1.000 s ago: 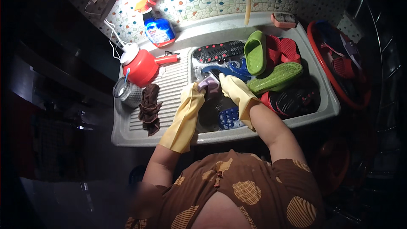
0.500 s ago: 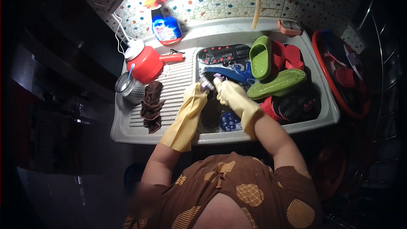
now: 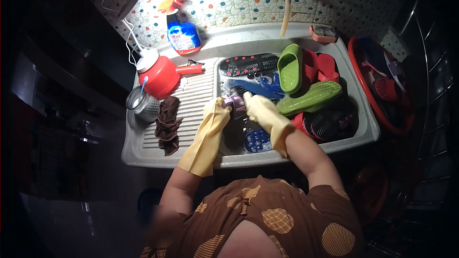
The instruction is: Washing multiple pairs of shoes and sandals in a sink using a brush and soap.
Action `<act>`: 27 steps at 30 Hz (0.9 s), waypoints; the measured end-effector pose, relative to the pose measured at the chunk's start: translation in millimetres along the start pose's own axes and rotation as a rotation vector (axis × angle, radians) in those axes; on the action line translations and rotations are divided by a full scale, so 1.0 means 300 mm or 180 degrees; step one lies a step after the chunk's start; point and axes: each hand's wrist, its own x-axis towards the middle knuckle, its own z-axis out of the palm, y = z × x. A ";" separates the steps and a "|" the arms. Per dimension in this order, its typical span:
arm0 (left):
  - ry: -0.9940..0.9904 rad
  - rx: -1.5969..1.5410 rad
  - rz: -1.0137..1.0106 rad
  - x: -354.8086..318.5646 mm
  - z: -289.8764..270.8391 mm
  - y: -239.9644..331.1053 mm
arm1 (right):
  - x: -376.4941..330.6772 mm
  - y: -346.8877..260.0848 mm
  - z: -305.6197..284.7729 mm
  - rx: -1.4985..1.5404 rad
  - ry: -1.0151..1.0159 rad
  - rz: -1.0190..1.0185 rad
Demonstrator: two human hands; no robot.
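Both hands wear long yellow rubber gloves and meet over the near-left corner of the pale sink basin [image 3: 356, 114]. The left hand [image 3: 216, 112] and the right hand [image 3: 256, 107] are each closed around a small purple scrubbing brush [image 3: 235, 100] held between them, just above the dark wet bottom. Beyond it lie a blue sandal [image 3: 260, 86], a black studded sole [image 3: 248, 64] and green slippers [image 3: 291, 67] — a red kettle [image 3: 160, 74] stands far left on the ribbed drainboard.

spray bottle [image 3: 180, 28] | blue, red-yellow trigger, pale label | sink's back ledge (against tiled wall)
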 end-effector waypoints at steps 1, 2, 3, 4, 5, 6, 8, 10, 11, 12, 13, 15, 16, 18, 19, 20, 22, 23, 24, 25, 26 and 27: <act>0.0014 0.0023 -0.0052 -0.002 -0.001 0.004 | 0.003 0.002 -0.004 -0.0129 -0.0225 0.0083; -0.0211 0.0343 -0.0152 0.009 -0.008 0.010 | 0.000 0.001 0.015 0.0696 -0.0558 0.0110; -0.0251 0.0130 -0.0342 0.014 -0.012 0.021 | 0.002 0.009 0.013 0.0567 -0.0175 -0.0202; -0.0320 -0.0060 -0.0581 0.009 -0.020 0.027 | 0.001 0.012 0.023 0.0531 -0.0293 -0.0615; -0.0225 -0.0230 -0.0637 0.004 -0.028 0.035 | 0.005 0.023 0.018 0.0352 0.0054 -0.0601; -0.0137 -0.0287 -0.0615 0.003 -0.039 0.041 | 0.010 0.031 0.017 0.0313 0.0297 -0.0249; -0.0046 -0.0548 -0.0765 0.001 -0.062 0.039 | 0.030 0.057 -0.001 0.0349 0.0578 -0.0062; 0.0067 -0.0873 -0.1033 0.004 -0.083 0.015 | 0.062 0.080 -0.020 0.0081 0.0358 0.0341; 0.0200 -0.1216 -0.1257 0.006 -0.091 -0.006 | 0.084 0.085 -0.027 0.0248 0.0210 0.0355; 0.0236 -0.1237 -0.1280 0.013 -0.094 -0.030 | 0.103 0.088 -0.026 0.0448 0.0006 0.0538; 0.0319 -0.1699 -0.1306 0.023 -0.091 -0.054 | 0.127 0.088 -0.026 0.0560 -0.0022 0.0487; 0.0495 -0.2619 -0.1349 0.044 -0.077 -0.106 | 0.162 0.091 -0.018 0.0658 -0.0001 0.0491; 0.0548 -0.2995 -0.1365 0.048 -0.066 -0.130 | 0.175 0.093 -0.016 0.0965 -0.0108 0.0418; 0.0644 -0.3530 -0.1417 0.056 -0.047 -0.166 | 0.194 0.097 -0.020 0.1127 -0.0163 0.0311; 0.0680 -0.3703 -0.1429 0.057 -0.039 -0.178 | 0.195 0.099 -0.024 0.1148 -0.0055 0.0265; 0.0725 -0.3823 -0.1425 0.058 -0.032 -0.183 | 0.193 0.098 -0.029 0.1147 0.0060 0.0309; 0.0810 -0.3950 -0.1416 0.063 -0.022 -0.180 | 0.172 0.089 -0.033 0.1189 0.0094 0.0176; 0.0852 -0.3944 -0.1409 0.066 -0.018 -0.174 | 0.155 0.078 -0.028 0.1024 0.0166 0.0170; 0.0906 -0.3945 -0.1398 0.069 -0.016 -0.167 | 0.135 0.065 -0.023 0.0839 0.0339 0.0190; 0.0955 -0.3921 -0.1395 0.073 -0.015 -0.160 | 0.115 0.045 -0.009 0.0539 0.0421 0.0272; 0.0994 -0.3855 -0.1366 0.077 -0.016 -0.155 | 0.089 0.025 0.007 0.0522 0.0277 0.0002; 0.1020 -0.3824 -0.1356 0.078 -0.018 -0.152 | 0.064 0.004 0.034 0.0346 0.0204 -0.0065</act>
